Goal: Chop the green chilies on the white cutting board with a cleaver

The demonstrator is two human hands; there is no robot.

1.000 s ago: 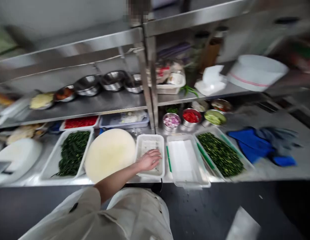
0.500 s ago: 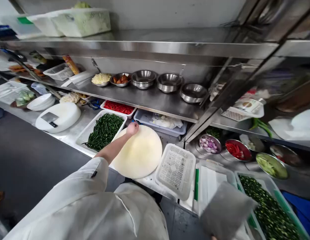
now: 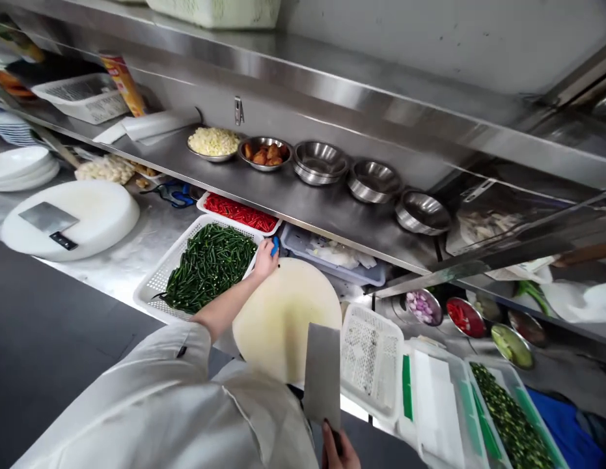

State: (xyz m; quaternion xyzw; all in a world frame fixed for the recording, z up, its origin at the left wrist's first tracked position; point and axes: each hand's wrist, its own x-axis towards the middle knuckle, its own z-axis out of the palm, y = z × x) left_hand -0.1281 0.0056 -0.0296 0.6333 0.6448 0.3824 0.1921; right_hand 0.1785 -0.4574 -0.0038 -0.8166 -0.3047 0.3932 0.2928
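Head view. The right hand (image 3: 338, 451) grips a cleaver (image 3: 322, 371), blade overlapping the round board (image 3: 283, 306); a wrist turn could nick the tunic (image 3: 185, 404). The left hand (image 3: 265, 259), fingers closed on a blue object (image 3: 275, 245), could jostle the basket (image 3: 159, 277).

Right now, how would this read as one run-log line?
left hand: at small blue item, grip unclear | right hand: holding cleaver | round board: partly behind blade | green chillies: in white basket
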